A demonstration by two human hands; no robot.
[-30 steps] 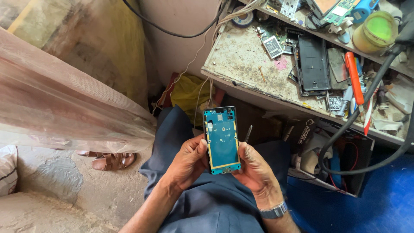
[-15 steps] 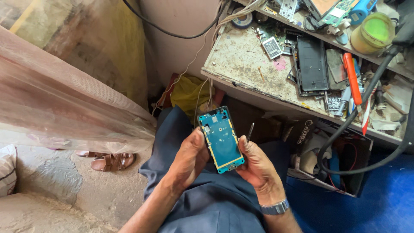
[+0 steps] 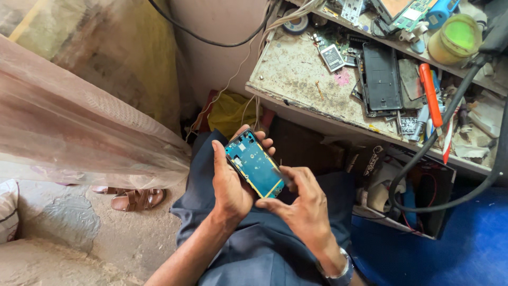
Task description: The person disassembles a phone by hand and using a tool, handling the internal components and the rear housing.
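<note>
The phone frame, a teal board set in a black bezel, sits over the person's lap, tilted with its top end pointing up and left, well short of the worktop. The left hand cradles it from below and from the left edge: the thumb lies along the left side, and the fingertips curl over the top and the far edge, so the hand is clamped around the frame. The right hand is at the lower right corner, thumb and forefinger pinched together on a thin dark tool whose tip rests on the board; what kind of tool it is cannot be told.

To work this well, the left grip should hold by the bezel only, keeping the thumb off the board face so no part is pressed or smudged. The tool tip wants a shallow angle and light force; a slip here would likely score the board or jab the left palm just below it. Bracing the right wrist against the thigh would steady the tip.

On the worktop beyond lie a black phone back, an orange-handled tool and loose boards. A black cable loops down beside the knee, near but clear of the hands.
</note>
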